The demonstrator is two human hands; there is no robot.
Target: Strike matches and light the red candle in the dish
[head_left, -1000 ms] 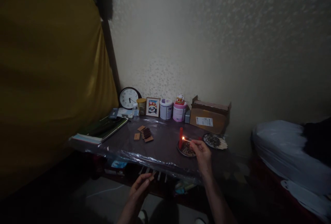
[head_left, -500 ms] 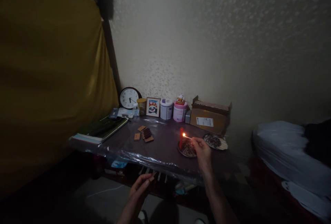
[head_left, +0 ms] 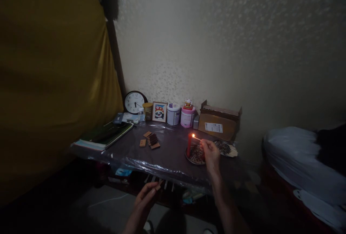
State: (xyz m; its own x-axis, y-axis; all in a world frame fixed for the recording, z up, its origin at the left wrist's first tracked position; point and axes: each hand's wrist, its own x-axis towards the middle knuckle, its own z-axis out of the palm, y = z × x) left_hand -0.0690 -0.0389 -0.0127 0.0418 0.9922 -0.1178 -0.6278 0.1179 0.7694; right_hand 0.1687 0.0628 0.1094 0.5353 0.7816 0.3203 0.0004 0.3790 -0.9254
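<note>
My right hand (head_left: 211, 153) pinches a burning match (head_left: 197, 138) by its plain end. Its flame (head_left: 193, 135) is right beside the top of an upright red candle (head_left: 189, 145); whether the wick has caught I cannot tell. The candle stands in a round dish (head_left: 195, 159) that holds dark and brownish bits. Below the table's front edge, my left hand (head_left: 145, 198) is closed on a small brown cardboard piece (head_left: 159, 186). Behind the right hand, a second dish (head_left: 223, 147) holds dark-headed matches with pale sticks.
Small brown cards (head_left: 152, 140), some dark-faced, lie on the plastic-covered table (head_left: 167, 144). Along the wall stand a clock (head_left: 134, 102), a framed panda picture (head_left: 159, 112), a white tub (head_left: 173, 114), a pink tub (head_left: 187, 117) and a cardboard box (head_left: 220, 121). A book (head_left: 106, 137) lies left.
My right hand has raised the lit match slightly, so its flame moved from beside the candle's upper side up to its top. The left hand has stayed nearly still.
</note>
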